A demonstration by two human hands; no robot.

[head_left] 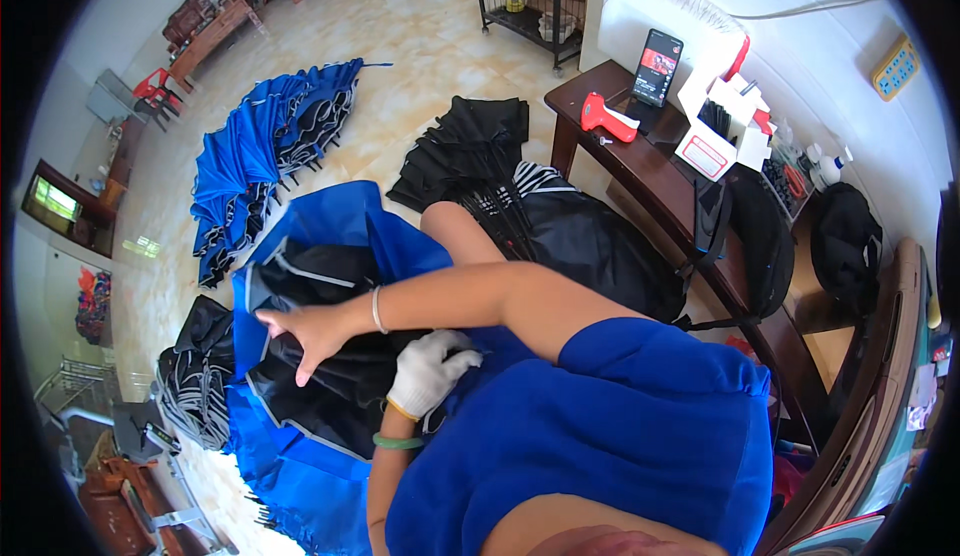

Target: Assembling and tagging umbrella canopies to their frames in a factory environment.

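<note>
Black fabric with grey edging [345, 381] lies spread over bright blue fabric [335, 208] in front of me. My right hand [312, 336], bare with a silver bangle at the wrist, reaches across to the left over the black cloth. Its thumb and fingers are apart, with the fingertips near the grey-edged border. Close to my body, my left hand [430, 371] wears a white glove, with a green bangle on the forearm. The gloved fingers are curled beside the black cloth; what they hold, if anything, is hidden.
Gathered blue fabric pieces [250, 151] lie on the tiled floor. Black bundles lie ahead [465, 151] and at left [195, 381]. A dark wooden table [655, 181] at right carries a phone [657, 66], a red-and-white handheld device [608, 119] and a white box [722, 136].
</note>
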